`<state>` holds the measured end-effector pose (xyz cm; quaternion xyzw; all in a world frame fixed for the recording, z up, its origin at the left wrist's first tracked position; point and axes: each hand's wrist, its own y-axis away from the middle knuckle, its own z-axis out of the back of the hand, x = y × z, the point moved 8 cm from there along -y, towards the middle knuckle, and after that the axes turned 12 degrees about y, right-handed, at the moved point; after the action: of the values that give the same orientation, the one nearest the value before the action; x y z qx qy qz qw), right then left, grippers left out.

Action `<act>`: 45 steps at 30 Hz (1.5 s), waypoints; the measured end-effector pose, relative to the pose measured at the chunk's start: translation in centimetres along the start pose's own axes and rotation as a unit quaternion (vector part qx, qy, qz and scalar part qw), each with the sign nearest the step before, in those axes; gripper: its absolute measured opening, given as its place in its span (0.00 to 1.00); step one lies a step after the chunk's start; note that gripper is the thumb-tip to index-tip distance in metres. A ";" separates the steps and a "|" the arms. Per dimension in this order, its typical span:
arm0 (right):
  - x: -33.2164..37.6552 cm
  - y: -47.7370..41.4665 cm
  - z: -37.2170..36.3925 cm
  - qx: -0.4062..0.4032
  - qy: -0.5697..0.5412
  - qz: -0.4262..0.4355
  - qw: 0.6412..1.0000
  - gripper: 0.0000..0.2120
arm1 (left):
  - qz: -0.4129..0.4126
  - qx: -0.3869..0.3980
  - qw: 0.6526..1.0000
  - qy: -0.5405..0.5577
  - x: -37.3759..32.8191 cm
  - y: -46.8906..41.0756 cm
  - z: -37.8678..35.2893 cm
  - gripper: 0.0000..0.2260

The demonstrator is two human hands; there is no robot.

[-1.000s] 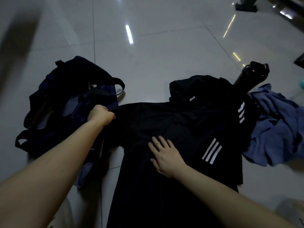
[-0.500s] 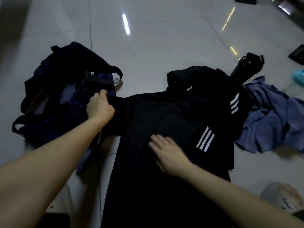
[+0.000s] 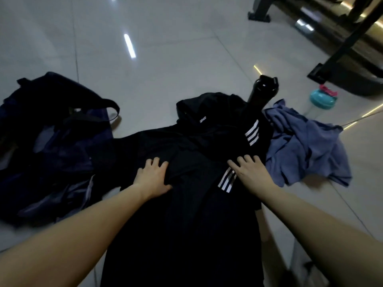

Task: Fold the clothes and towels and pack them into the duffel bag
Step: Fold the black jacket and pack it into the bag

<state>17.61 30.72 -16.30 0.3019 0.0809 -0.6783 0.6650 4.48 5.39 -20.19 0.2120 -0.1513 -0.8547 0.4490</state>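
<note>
A black hooded jacket [image 3: 186, 204] with white stripes lies spread on the tiled floor in front of me. My left hand [image 3: 153, 177] presses flat on its left chest with fingers spread. On the folded right sleeve beside the white stripes, my right hand [image 3: 248, 172] rests flat. The dark navy duffel bag [image 3: 51, 146] lies open and slumped at the left, touching the jacket's left sleeve. A crumpled blue cloth [image 3: 306, 150] lies at the right against the jacket.
A black bottle [image 3: 262, 94] stands behind the jacket's right shoulder. A clear bottle with a teal lid [image 3: 321, 100] stands further right. Black metal frame legs [image 3: 339, 48] and equipment fill the far right. Bare tile lies beyond the jacket.
My left hand let go of the jacket's left sleeve near the bag and now lies flat on the chest. My right hand slid right onto the striped sleeve.
</note>
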 end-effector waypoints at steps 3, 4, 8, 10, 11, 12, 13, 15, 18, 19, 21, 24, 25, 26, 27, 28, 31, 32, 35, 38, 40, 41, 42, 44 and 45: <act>0.2 -1.0 0.2 0.046 -0.013 0.036 0.998 0.35 | 0.017 0.020 1.000 0.008 -0.8 -0.4 0.1 0.43; 0.3 -1.5 0.3 0.054 -0.025 0.042 0.997 0.35 | 0.023 0.024 0.999 0.010 -0.9 -0.6 0.0 0.43; 0.4 -2.6 0.0 0.064 -0.058 0.036 0.996 0.28 | 0.046 0.033 0.998 0.020 -1.1 -0.9 0.2 0.45; 0.4 -2.8 -0.2 0.076 -0.039 0.049 0.995 0.20 | 0.055 0.039 0.998 0.019 -1.2 -1.1 0.4 0.47; 0.2 -2.8 -0.2 0.079 -0.035 0.052 0.995 0.16 | 0.058 0.043 0.997 0.018 -1.3 -1.2 0.4 0.48; -0.1 -2.8 0.0 0.079 -0.036 0.051 0.995 0.14 | 0.062 0.046 0.997 0.020 -1.4 -1.3 0.4 0.49; -0.5 -2.8 0.0 0.079 -0.037 0.046 0.995 0.12 | 0.065 0.049 0.996 0.021 -1.5 -1.4 0.4 0.49; -1.6 -2.6 0.4 0.073 -0.054 0.034 0.995 0.08 | 0.068 0.050 0.996 0.026 -1.7 -1.6 0.5 0.50; -4.0 -1.7 1.4 0.034 -0.091 0.013 0.995 0.05 | 0.066 0.047 0.996 0.030 -2.0 -1.6 0.7 0.48; -4.9 -1.1 1.6 0.011 -0.110 0.002 0.994 0.07 | 0.067 0.045 0.996 0.030 -2.0 -1.6 0.7 0.48; -7.5 0.0 1.3 -0.028 -0.164 -0.043 0.985 0.08 | 0.068 0.043 0.996 0.032 -2.0 -1.5 0.7 0.48; -13.0 2.1 -0.5 -0.062 -0.302 -0.160 0.938 0.03 | 0.066 0.041 0.996 0.039 -2.0 -1.2 0.7 0.46; -15.2 2.9 -2.1 -0.075 -0.357 -0.213 0.906 0.04 | 0.066 0.044 0.996 0.040 -2.0 -1.2 0.6 0.46; -16.9 3.9 -3.6 -0.083 -0.407 -0.271 0.868 0.06 | 0.067 0.048 0.996 0.041 -1.9 -1.0 0.5 0.46; -18.5 4.8 -5.6 -0.083 -0.452 -0.338 0.821 0.07 | 0.066 0.048 0.996 0.041 -1.9 -0.9 0.4 0.45; -19.1 5.8 -7.2 -0.076 -0.503 -0.404 0.760 0.07 | 0.062 0.043 0.996 0.039 -1.9 -0.6 0.2 0.45; -16.6 7.3 -13.6 0.020 -0.634 -0.521 0.571 0.12 | 0.018 -0.017 1.000 0.017 -3.0 0.9 -0.5 0.42; -14.7 7.4 -15.2 0.055 -0.685 -0.524 0.503 0.11 | -0.007 -0.036 0.999 0.008 -3.7 1.6 -1.0 0.42; -10.1 8.5 -17.2 0.098 -0.735 -0.545 0.390 0.31 | -0.064 -0.041 0.997 -0.016 -5.2 3.2 -3.2 0.39; -8.8 9.3 -14.0 0.050 -0.699 -0.522 0.487 0.39 | -0.078 -0.064 0.995 0.006 -4.3 2.9 -3.2 0.33; -9.1 10.1 -12.7 0.051 -0.650 -0.510 0.562 0.31 | -0.080 -0.114 0.990 0.029 -2.8 1.3 -1.2 0.28; -10.2 10.3 -12.0 0.055 -0.593 -0.522 0.611 0.25 | -0.076 -0.138 0.987 0.037 -1.8 0.3 0.2 0.25; -11.4 10.0 -11.1 0.050 -0.530 -0.531 0.660 0.21 | -0.068 -0.158 0.984 0.040 -0.8 -0.9 1.7 0.22; -13.5 7.6 -7.4 -0.005 -0.425 -0.520 0.741 0.17 | -0.046 -0.187 0.980 0.044 0.8 -3.2 4.6 0.19; -13.7 5.2 -5.3 -0.050 -0.397 -0.486 0.777 0.15 | -0.036 -0.195 0.979 0.044 1.4 -4.3 5.8 0.19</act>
<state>23.25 44.62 -11.98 -0.1075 -0.0200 -0.9661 0.2338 -2.19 7.00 -17.41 0.1632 0.0461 -0.8730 0.4573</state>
